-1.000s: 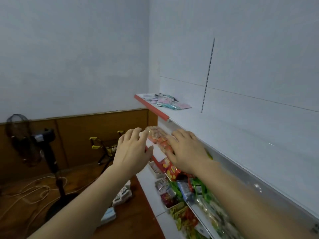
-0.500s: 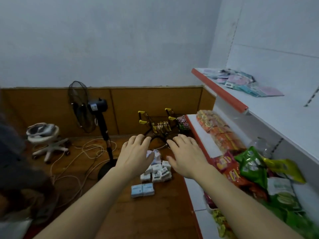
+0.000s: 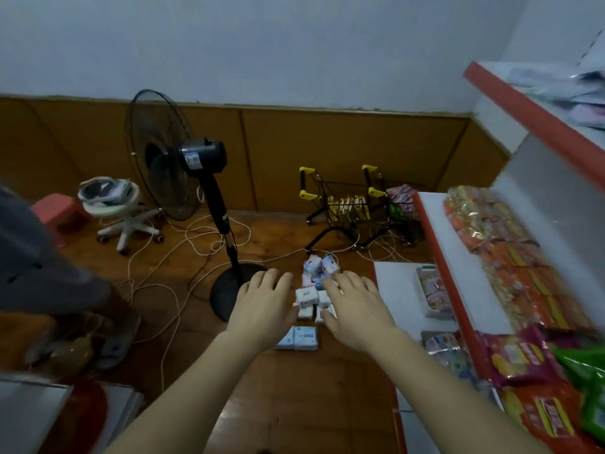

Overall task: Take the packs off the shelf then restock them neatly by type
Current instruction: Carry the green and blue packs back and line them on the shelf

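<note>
My left hand (image 3: 262,308) and my right hand (image 3: 357,309) were both stretched out in front of me, palms down, fingers spread and empty, with nothing gripped in either. Between them, down on the wooden floor (image 3: 278,404), lay a small heap of tissue packs (image 3: 311,298): white ones in the middle, pinkish and blue ones at the far end, and a flat pale blue pack (image 3: 299,338) nearest to me. Whether my fingertips were touching the heap or only hanging above it, I could not tell from that angle.

To my right stood the shelf (image 3: 458,267) with its red edge. Orange snack packs (image 3: 510,267) lay in a row along the middle tier, with red packs (image 3: 520,355) and a green pack (image 3: 586,365) closer to me. The upper tier (image 3: 540,119) held some pale flat packs (image 3: 586,99), too blurred to make out. A lower white ledge (image 3: 396,290) carried a small tray of sweets (image 3: 433,293).

Further off on the floor stood a black pedestal fan (image 3: 199,162), with white cables (image 3: 170,273) trailing round its base, a white swivel stool (image 3: 121,211) beside it, and two little yellow-handled shopping carts (image 3: 347,201) against the wooden wall panel.
</note>
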